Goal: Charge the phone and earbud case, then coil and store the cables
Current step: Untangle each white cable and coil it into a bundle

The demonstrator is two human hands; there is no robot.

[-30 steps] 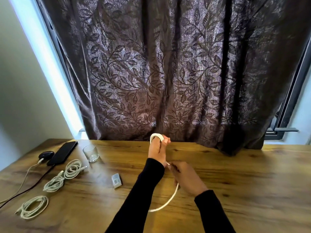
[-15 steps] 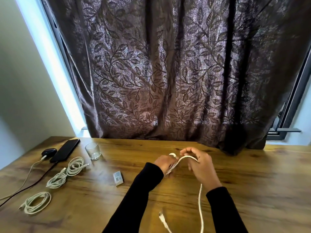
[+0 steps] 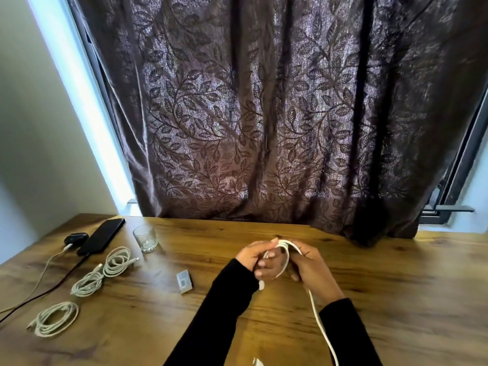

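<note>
Over the middle of the wooden table (image 3: 369, 299), my left hand (image 3: 260, 262) grips a small coil of white cable (image 3: 284, 256) wound around its fingers. My right hand (image 3: 313, 265) pinches the same cable beside the coil; the loose tail runs down toward the bottom edge, its plug (image 3: 257, 362) hanging there. At the far left lie a black phone (image 3: 101, 236) and a dark earbud case (image 3: 76, 237), each with a cable plugged in. Three coiled white cables rest nearby: one (image 3: 117, 261), another (image 3: 87, 283) and a third (image 3: 54, 318).
A clear drinking glass (image 3: 145, 238) stands by the phone. A small white adapter (image 3: 184, 281) lies left of my arms. The charging leads (image 3: 39, 281) trail off the table's left edge. A dark leaf-patterned curtain (image 3: 264, 114) hangs behind the table.
My right hand has brought another loop around the left hand's fingers and come down against the coil. The loose tail has grown shorter and shifted right.
</note>
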